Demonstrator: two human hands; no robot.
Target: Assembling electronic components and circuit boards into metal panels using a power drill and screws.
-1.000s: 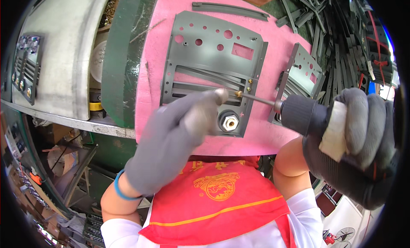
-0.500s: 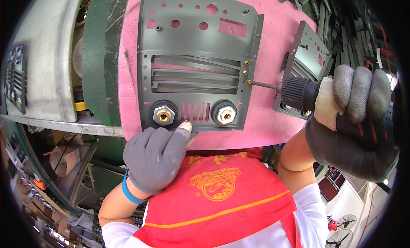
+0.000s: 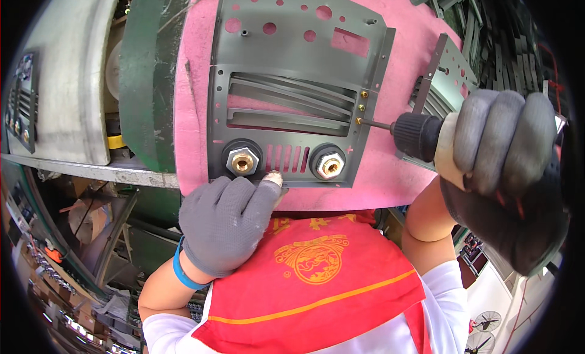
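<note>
A dark grey metal panel [image 3: 286, 55] with round holes lies on a pink mat, slightly tilted. Slats [image 3: 286, 119] cross its wide opening, and brass screws [image 3: 364, 94] sit along the opening's right side. Two brass sockets with hex nuts [image 3: 242, 162] stand near the lower edge. My gloved left hand [image 3: 225, 223] is closed at that edge, its thumb on the panel between the sockets. In my gloved right hand [image 3: 503, 147] is a power screwdriver [image 3: 417, 136]. Its thin bit meets the lowest screw [image 3: 359, 120]; the grip's rear is hidden by my hand.
A second grey panel [image 3: 448, 74] lies on the pink mat [image 3: 195, 128] at right. Metal strips [image 3: 512, 64] are piled at the far right. Left are a dark green surface [image 3: 143, 86], a pale board [image 3: 67, 80] and another panel with slats [image 3: 23, 104].
The panel has shifted right and turned slightly clockwise, my left hand moving slightly with it. The slats sit differently in the opening. The screwdriver is tilted more, its bit still on the lowest screw.
</note>
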